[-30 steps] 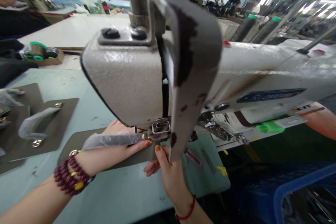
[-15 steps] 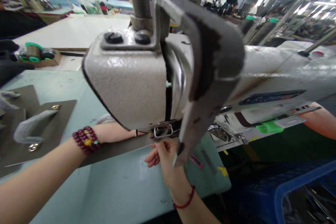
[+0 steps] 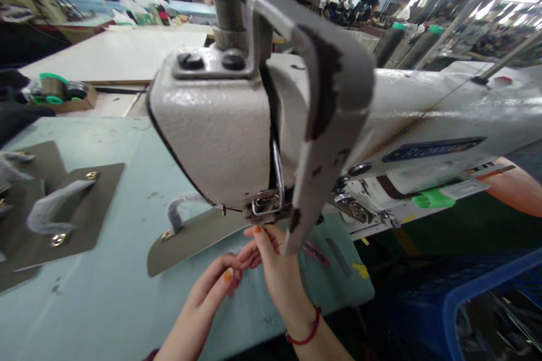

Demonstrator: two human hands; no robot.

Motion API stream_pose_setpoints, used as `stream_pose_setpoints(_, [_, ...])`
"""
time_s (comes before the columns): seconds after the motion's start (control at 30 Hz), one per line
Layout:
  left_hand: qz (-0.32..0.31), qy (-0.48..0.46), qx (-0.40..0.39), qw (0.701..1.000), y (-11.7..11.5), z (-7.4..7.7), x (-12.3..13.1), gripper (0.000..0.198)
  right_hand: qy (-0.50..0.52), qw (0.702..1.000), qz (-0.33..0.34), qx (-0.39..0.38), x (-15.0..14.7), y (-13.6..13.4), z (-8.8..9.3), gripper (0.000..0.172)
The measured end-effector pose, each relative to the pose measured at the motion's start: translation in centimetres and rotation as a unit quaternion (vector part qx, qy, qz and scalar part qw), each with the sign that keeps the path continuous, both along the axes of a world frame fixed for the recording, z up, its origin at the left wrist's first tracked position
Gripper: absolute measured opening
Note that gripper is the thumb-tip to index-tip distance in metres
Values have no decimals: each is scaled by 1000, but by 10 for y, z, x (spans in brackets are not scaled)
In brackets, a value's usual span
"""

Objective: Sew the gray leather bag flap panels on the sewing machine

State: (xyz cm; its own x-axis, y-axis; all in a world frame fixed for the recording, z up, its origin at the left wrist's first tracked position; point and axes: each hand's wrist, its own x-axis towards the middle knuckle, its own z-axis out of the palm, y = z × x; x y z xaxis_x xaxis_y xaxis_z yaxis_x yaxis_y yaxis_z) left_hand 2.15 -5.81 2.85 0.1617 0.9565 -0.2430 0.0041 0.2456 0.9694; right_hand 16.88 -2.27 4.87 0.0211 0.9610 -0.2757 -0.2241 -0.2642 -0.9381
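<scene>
A sewing machine (image 3: 212,124) fills the middle of the view. Beneath its head lies a grey-brown panel (image 3: 190,242) with a plastic-wrapped handle (image 3: 180,208); its far part is hidden by the machine. My right hand (image 3: 275,262) is just below the presser foot area, at the panel's near edge, thumb and fingers drawn together; whether it grips the edge is hidden. Left of it, my left hand (image 3: 215,282) has curled fingers that meet the right fingertips. Anything pinched there is too small to make out.
More handled panels (image 3: 97,203) lie on the pale table (image 3: 105,310) at left. Pink-handled snips (image 3: 317,254) and a grey strip (image 3: 339,256) lie right of my hands. A blue crate (image 3: 451,304) stands lower right. Thread spools (image 3: 53,90) sit in a box behind.
My left hand has come back from behind the machine head to meet the right one, off the panel. The panel's left end and handle are now uncovered. My right hand has barely moved.
</scene>
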Motion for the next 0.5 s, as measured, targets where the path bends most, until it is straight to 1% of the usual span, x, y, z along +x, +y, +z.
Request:
stream_pose_setpoints(0.03, [-12,-108,-68,992,5,-1,10,44,-6,1000,6,9,2,-4,0,43])
stream_pose_setpoints(0.07, [-19,-205,-125,971,14,-1,20,53,-12,1000,11,16,5,-8,0,43])
stream_pose_setpoints(0.1, [-21,-279,-169,945,25,1,27,60,-18,1000,14,21,7,-12,0,43])
stream_pose_setpoints(0.13, [-19,-327,-199,923,37,4,32,62,-22,999,14,22,10,-16,-1,43])
stream_pose_setpoints(0.17, [-8,-349,-217,912,48,8,35,58,-25,999,11,20,13,-20,-2,44])
stream_pose_setpoints(0.2, [12,-350,-223,910,58,10,35,52,-28,999,6,15,15,-24,-3,44])
stream_pose_setpoints(0.27, [63,-314,-215,922,68,14,33,39,-28,1000,-2,2,19,-30,-7,45])
stream_pose_setpoints(0.3, [85,-286,-206,932,70,15,31,33,-26,1000,-2,-3,20,-32,-9,46])
stream_pose_setpoints(0.37, [108,-221,-187,951,69,13,26,26,-22,1000,1,-8,20,-36,-12,46])
stream_pose_setpoints(0.43, [116,-155,-169,966,67,9,22,29,-20,1000,8,-10,18,-38,-12,45])
stream_pose_setpoints(0.5, [133,-98,-146,975,66,5,19,32,-18,1000,18,-10,16,-40,-12,45])
